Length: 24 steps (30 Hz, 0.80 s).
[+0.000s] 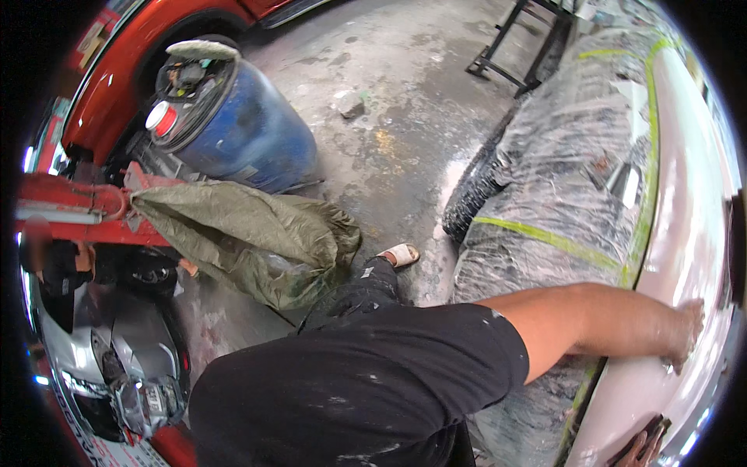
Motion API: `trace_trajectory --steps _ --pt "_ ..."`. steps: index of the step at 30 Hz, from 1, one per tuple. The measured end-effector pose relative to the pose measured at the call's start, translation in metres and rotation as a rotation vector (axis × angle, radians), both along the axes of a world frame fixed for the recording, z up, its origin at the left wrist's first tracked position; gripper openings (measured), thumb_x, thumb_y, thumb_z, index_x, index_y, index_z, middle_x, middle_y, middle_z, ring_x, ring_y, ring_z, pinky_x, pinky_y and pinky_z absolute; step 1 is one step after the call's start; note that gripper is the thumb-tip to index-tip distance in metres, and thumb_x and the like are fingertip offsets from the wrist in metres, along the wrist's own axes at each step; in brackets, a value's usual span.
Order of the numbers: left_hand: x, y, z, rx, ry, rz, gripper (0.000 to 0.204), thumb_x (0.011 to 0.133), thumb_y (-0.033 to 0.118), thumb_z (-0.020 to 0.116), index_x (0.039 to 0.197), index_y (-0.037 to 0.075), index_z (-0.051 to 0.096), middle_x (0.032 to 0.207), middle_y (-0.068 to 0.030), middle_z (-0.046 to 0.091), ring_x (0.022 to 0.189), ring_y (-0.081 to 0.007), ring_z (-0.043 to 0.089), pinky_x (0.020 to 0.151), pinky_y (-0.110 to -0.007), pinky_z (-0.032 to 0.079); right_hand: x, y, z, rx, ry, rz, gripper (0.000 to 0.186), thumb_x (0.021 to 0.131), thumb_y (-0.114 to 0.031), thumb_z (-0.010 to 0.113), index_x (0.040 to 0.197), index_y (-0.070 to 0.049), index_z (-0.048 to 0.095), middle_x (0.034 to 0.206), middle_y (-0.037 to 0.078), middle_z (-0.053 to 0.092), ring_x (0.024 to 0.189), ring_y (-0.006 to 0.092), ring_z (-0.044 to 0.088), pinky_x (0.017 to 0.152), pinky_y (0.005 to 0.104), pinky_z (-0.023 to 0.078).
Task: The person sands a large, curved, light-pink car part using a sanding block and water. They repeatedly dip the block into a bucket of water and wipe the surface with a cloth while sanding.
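My left arm reaches across to the pale, glossy vehicle panel (622,397) on the right. On that panel my left hand (688,335) lies with its fingers stretched out and somewhat blurred; nothing shows in its grasp. Low at the right edge, my right hand (642,450) is partly cut off, its fingers bent around something dark against the same panel. What that dark thing is, I cannot make out. Beside the panel, dusty plastic sheeting (545,187) is held by yellow-green masking tape (652,148).
A blue drum (253,128) with clutter on top stands at the upper left, before an orange vehicle (117,78). Nearer are a draped olive cover (264,226), a red metal beam (70,198) and a silver vehicle (132,342). A black stand (506,62) and a stone-like lump (350,105) are farther off.
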<state>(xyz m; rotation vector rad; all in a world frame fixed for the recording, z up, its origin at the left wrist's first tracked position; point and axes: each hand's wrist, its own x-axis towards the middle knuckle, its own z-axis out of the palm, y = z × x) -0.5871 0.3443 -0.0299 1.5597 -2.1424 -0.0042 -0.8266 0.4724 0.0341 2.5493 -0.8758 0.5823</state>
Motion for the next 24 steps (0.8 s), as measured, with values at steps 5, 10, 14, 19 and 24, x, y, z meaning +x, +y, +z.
trace_trajectory --steps 5,10,14,19,24 --pt "-0.056 -0.021 0.013 -0.145 -0.099 -0.138 0.059 0.091 0.069 0.05 0.135 0.032 0.063 0.141 0.0001 0.061 0.135 -0.0233 0.048 0.113 -0.049 0.03 -0.11 -0.024 -0.006 0.16 0.052 -0.066 0.037 0.097 -0.016 0.064 0.131 -0.001 0.066 0.138 0.022 0.06 0.128 0.0348 0.058 0.11 0.0473 0.044" --pt "0.058 0.057 0.031 -0.046 -0.257 -0.176 0.044 0.093 0.059 0.06 0.134 0.043 0.064 0.154 -0.0013 0.051 0.149 -0.0265 0.035 0.121 -0.048 0.029 -0.099 0.014 -0.035 0.204 -0.234 -0.361 0.046 0.086 -0.016 0.075 0.13 -0.004 0.068 0.137 0.022 0.06 0.129 0.0358 0.056 0.11 0.0432 0.042" --pt "0.054 0.047 0.039 0.043 -0.23 -0.146 0.082 0.098 0.068 0.039 0.157 0.01 0.036 0.165 -0.0122 0.028 0.155 -0.026 0.022 0.126 -0.046 0.02 -0.135 0.036 -0.036 0.203 -0.317 -0.425 0.048 0.081 -0.018 0.08 0.127 -0.007 0.071 0.135 0.023 0.06 0.125 0.0359 0.059 0.107 0.0425 0.045" --pt "0.106 -0.01 0.047 -0.112 -0.459 -0.006 0.058 0.104 0.054 0.044 0.152 0.023 0.046 0.161 -0.0142 0.036 0.151 -0.0292 0.031 0.125 -0.041 0.025 -0.129 0.043 -0.033 0.216 -0.334 -0.388 0.048 0.08 -0.017 0.078 0.127 -0.008 0.071 0.134 0.023 0.061 0.122 0.0374 0.06 0.104 0.0434 0.047" --pt "0.171 -0.041 0.04 -0.373 -0.715 -0.087 0.042 0.104 0.036 0.052 0.144 0.023 0.055 0.153 -0.0188 0.048 0.144 -0.0323 0.043 0.119 -0.044 0.037 -0.075 -0.01 -0.018 0.226 -0.286 -0.221 0.047 0.08 -0.021 0.079 0.126 -0.011 0.071 0.131 0.021 0.062 0.116 0.039 0.063 0.1 0.0439 0.049"
